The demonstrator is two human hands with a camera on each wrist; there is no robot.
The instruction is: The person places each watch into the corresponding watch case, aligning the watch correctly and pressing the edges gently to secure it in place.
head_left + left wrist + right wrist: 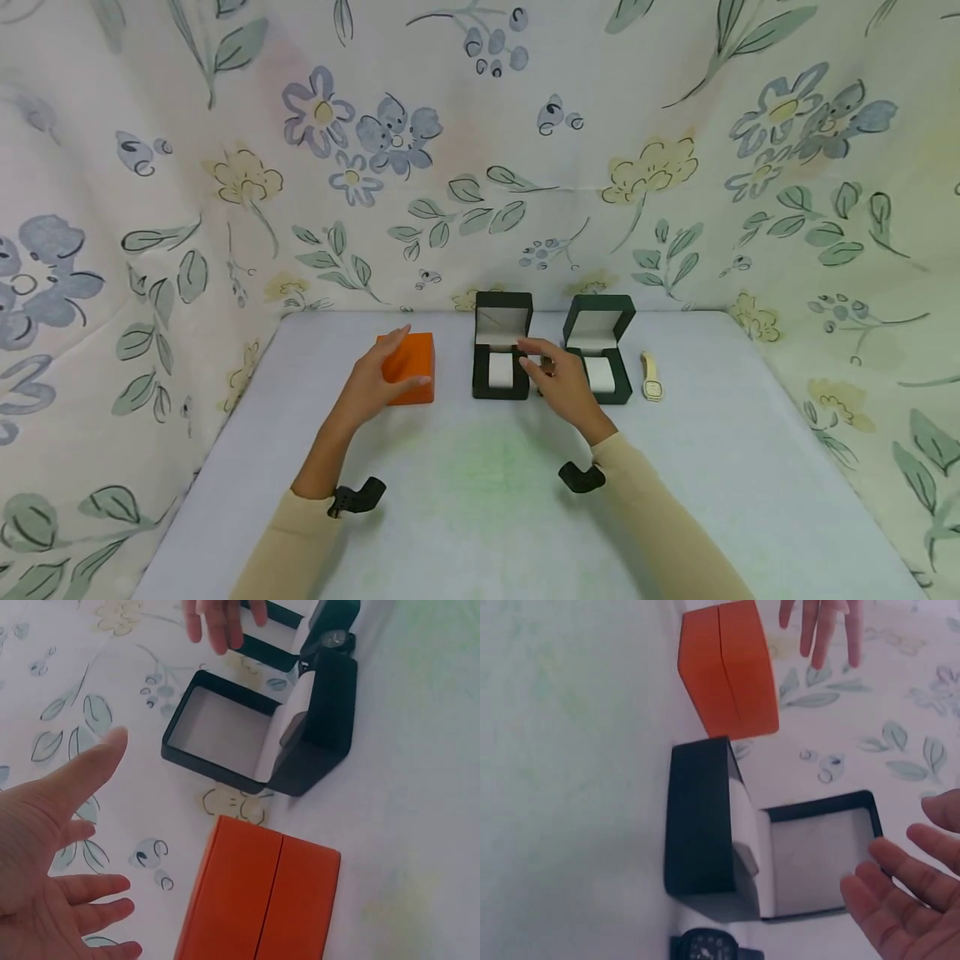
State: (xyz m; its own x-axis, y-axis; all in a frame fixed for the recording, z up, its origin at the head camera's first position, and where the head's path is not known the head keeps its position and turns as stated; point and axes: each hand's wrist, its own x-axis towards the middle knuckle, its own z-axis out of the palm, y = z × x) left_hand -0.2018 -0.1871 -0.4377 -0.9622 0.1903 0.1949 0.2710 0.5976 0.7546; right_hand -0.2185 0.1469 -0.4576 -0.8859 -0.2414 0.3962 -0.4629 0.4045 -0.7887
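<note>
My left hand (pixel 367 379) hovers at the near left side of a closed orange box (pixel 418 371), thumb apart from the fingers. In the left wrist view its fingers are spread and hold nothing. My right hand (pixel 566 387) is over the space between two open dark watch boxes, fingers loosely bent with nothing in them. The left watch box (pixel 483 383) has its lid up and a white cushion (pixel 500 370) inside. Beside it stands the dark green watch box (pixel 621 387), also with a white cushion. A black watch (pixel 709 946) lies between these boxes, mostly hidden by my right hand in the head view.
A gold watch (pixel 652 379) lies to the right of the green box. Everything stands near the back edge of a white-covered table (pixel 480 517). Behind and at the sides hangs a floral cloth (pixel 480 125).
</note>
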